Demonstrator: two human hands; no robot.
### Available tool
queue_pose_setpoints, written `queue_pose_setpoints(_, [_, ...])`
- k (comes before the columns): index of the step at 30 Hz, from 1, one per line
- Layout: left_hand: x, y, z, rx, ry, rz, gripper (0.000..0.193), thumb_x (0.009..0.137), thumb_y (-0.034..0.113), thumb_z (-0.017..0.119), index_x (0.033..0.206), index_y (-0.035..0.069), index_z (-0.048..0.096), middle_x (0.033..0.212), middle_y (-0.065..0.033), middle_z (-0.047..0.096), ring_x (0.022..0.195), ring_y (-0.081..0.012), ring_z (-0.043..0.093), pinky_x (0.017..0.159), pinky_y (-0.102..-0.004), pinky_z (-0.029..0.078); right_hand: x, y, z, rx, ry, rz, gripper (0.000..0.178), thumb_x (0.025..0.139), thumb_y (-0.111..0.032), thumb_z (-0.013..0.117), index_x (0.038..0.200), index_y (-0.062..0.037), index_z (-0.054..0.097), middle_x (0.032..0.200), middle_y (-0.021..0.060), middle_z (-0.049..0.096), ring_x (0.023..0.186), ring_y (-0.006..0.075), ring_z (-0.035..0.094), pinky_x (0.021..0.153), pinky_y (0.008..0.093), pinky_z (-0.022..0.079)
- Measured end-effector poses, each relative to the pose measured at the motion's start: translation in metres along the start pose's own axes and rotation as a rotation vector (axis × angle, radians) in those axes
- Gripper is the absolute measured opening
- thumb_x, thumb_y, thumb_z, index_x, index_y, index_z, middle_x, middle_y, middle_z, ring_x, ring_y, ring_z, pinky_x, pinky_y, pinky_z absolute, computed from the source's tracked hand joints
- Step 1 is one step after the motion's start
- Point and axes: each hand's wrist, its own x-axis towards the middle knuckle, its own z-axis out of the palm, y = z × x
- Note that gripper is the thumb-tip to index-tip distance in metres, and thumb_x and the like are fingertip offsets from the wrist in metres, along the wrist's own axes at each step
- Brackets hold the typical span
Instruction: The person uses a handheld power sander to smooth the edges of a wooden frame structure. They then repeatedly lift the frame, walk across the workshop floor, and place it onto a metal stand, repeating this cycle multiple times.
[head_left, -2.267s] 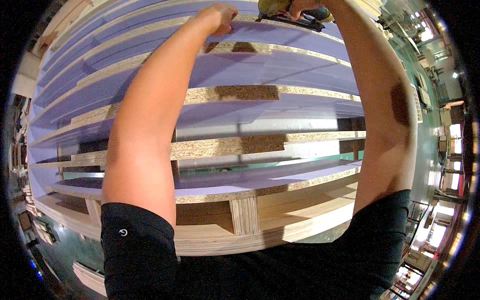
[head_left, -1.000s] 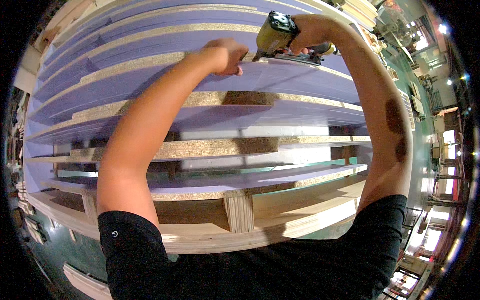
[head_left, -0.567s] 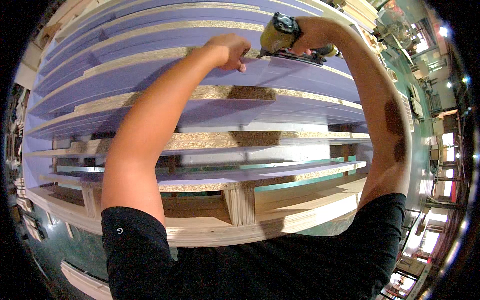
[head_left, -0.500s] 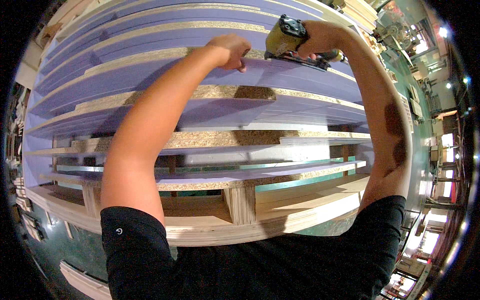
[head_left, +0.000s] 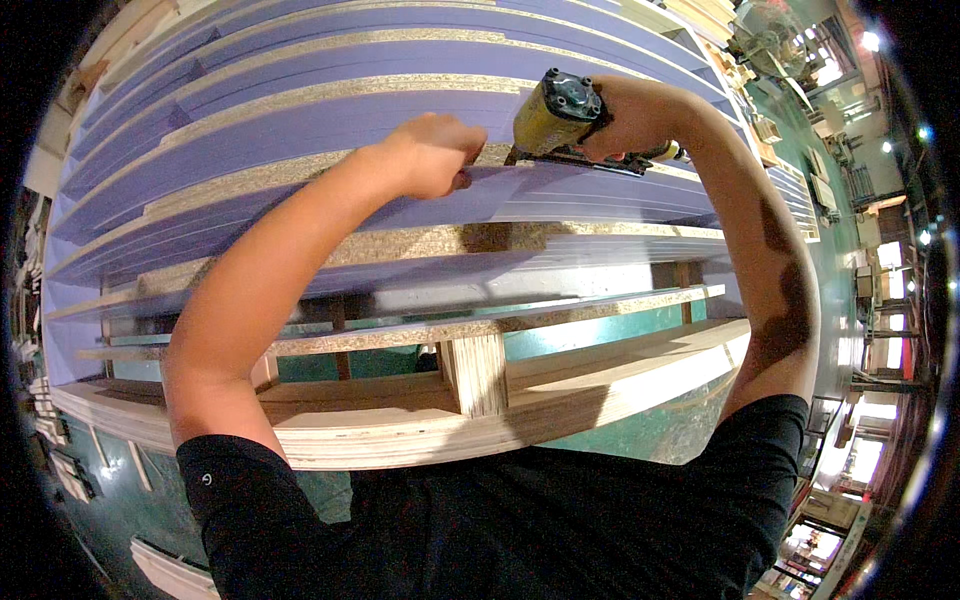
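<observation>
A yellow and black nail gun (head_left: 556, 122) rests with its nose on the edge of a purple-faced chipboard panel (head_left: 330, 125). My right hand (head_left: 632, 118) is closed around the gun's handle. My left hand (head_left: 430, 155) is curled into a fist just left of the gun's nose, its fingertips pressing on the same panel edge. Several such purple panels are stacked in steps, their raw chipboard edges showing. Both my forearms reach up from the lower edge, in black short sleeves.
A light plywood frame (head_left: 480, 400) with an upright block (head_left: 476, 374) lies under the panels, nearest to me. A green floor (head_left: 640, 430) shows below it. Workshop benches and lit shelving (head_left: 860, 300) run along the right rim.
The nail gun and my right hand have come down and closer along the panel edge. My left hand has followed, staying next to the gun's nose.
</observation>
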Motion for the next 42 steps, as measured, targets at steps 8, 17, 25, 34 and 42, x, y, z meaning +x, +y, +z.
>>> queue_pose_setpoints(8, [-0.001,0.001,0.002,0.004,0.036,-0.032,0.032,0.081,0.025,0.081,0.101,0.007,0.064,0.096,-0.0199,0.071,0.097,-0.0438,0.067,0.080,-0.0530,0.053,0.002,0.000,-0.003,-0.012,-0.038,0.055,0.037,0.077,-0.009,0.081,0.111,-0.0037,0.069,0.086,0.0056,0.074,0.071,0.0147,0.066,0.063,0.0323,0.056])
queue_pose_setpoints(17, [0.010,-0.018,0.017,-0.033,0.075,0.105,0.031,0.084,0.030,0.077,0.098,0.008,0.061,0.083,-0.0213,0.067,0.083,-0.0450,0.066,0.074,-0.0531,0.052,-0.008,-0.008,0.002,-0.104,-0.011,0.080,0.035,0.077,-0.012,0.080,0.109,-0.0036,0.069,0.083,0.0039,0.072,0.065,0.0134,0.063,0.059,0.0321,0.054])
queue_pose_setpoints(25, [-0.031,0.018,0.012,-0.054,0.268,0.344,0.048,0.085,0.037,0.078,0.114,0.002,0.063,0.106,-0.0177,0.065,0.101,-0.0373,0.064,0.090,-0.0474,0.051,-0.082,-0.033,0.048,0.027,-0.099,-0.013,0.055,0.073,-0.013,0.083,0.122,-0.0014,0.062,0.103,0.0122,0.073,0.093,0.0188,0.067,0.085,0.0359,0.056])
queue_pose_setpoints(34, [-0.063,0.052,0.028,-0.072,0.104,0.182,0.020,0.080,0.014,0.071,0.094,0.000,0.064,0.092,-0.0207,0.070,0.091,-0.0456,0.068,0.076,-0.0515,0.056,-0.076,-0.035,0.066,-0.008,0.004,-0.002,0.053,0.077,-0.013,0.082,0.123,0.0003,0.060,0.108,0.0145,0.073,0.096,0.0206,0.069,0.089,0.0358,0.057])
queue_pose_setpoints(42, [-0.061,0.058,0.026,-0.091,0.121,0.152,0.023,0.078,0.018,0.071,0.091,0.003,0.059,0.085,-0.0232,0.067,0.090,-0.0467,0.066,0.077,-0.0553,0.054,-0.078,-0.027,0.065,0.070,-0.003,-0.047,0.056,0.075,-0.011,0.083,0.126,-0.0020,0.059,0.111,0.0128,0.074,0.099,0.0193,0.069,0.093,0.0356,0.057])
